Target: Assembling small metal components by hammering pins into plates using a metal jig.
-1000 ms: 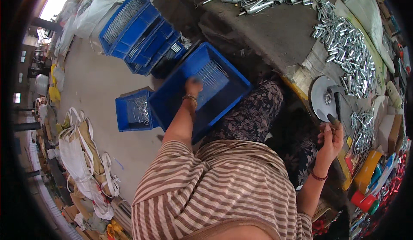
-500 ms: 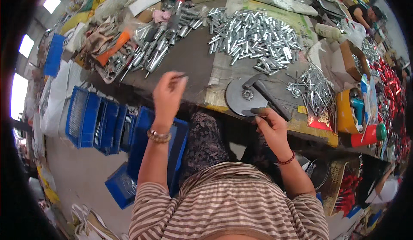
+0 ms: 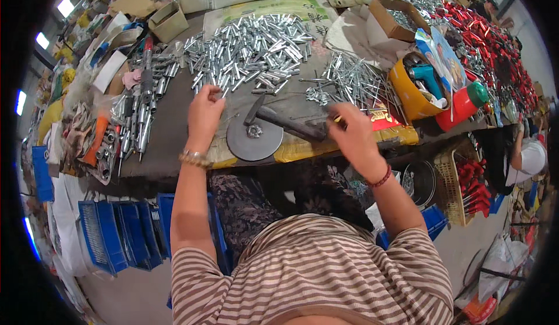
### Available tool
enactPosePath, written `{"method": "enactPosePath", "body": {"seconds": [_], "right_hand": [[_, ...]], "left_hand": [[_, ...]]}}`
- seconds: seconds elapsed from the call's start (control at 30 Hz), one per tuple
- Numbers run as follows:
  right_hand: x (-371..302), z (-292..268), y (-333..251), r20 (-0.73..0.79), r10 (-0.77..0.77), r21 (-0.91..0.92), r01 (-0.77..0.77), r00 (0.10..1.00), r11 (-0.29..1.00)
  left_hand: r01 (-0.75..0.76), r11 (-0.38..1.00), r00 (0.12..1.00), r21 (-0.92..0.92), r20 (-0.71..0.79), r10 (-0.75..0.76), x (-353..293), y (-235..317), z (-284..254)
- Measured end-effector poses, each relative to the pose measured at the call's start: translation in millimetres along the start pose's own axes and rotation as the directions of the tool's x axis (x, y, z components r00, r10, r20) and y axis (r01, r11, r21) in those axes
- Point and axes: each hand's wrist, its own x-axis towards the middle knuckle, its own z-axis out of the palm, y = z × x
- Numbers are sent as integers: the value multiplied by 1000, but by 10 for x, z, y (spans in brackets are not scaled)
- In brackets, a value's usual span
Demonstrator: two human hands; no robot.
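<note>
My left hand [image 3: 205,115] is at the near left edge of a heap of short shiny metal tubes [image 3: 256,48]. Its thumb and fingers are pinched together; what is between them, if anything, is too small to make out. On the bench edge lies a round grey metal disc [image 3: 250,144] with a small clump of metal pieces [image 3: 254,131] on it. A hammer [image 3: 291,122] rests with its head over the disc. Beside the handle's end, my right hand [image 3: 353,136] has curled, dark-tipped fingers. Whatever they hold is hidden. Thin metal rods [image 3: 355,80] lie just beyond it.
Sockets and long tools [image 3: 140,109] crowd the bench's left. At right stand a yellow container [image 3: 407,101] with a teal tool, a red bottle [image 3: 460,109] with a green cap and a cardboard box [image 3: 396,16]. Blue bins [image 3: 105,238] sit below on the left.
The view has swung right. My left hand has moved from over the bench edge to the tube heap. My right hand has gone from the disc's rim to beyond the hammer handle's end, near the rods.
</note>
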Motion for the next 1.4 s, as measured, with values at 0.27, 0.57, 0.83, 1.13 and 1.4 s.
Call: {"method": "enactPosePath", "body": {"seconds": [0.27, 0.57, 0.83, 1.13, 1.4], "right_hand": [[320, -48, 451, 100, 65, -539, -1, 993, 842], [205, -140, 255, 30, 80, -436, -59, 996, 898], [111, 445, -438, 136, -51, 415, -10, 989, 910], [31, 455, -416, 290, -161, 114, 133, 943, 985], [10, 585, -524, 322, -268, -60, 302, 908, 952]], "left_hand": [[-20, 993, 969, -112, 241, 47, -798, 587, -351], [-188, 982, 937, -16, 297, 184, -1122, 595, -328], [-260, 963, 957, 74, 155, 246, -1264, 532, -242], [-276, 961, 957, 31, 101, 272, -1186, 598, -89], [-235, 970, 970, 55, 80, 231, -1281, 477, -139]]}}
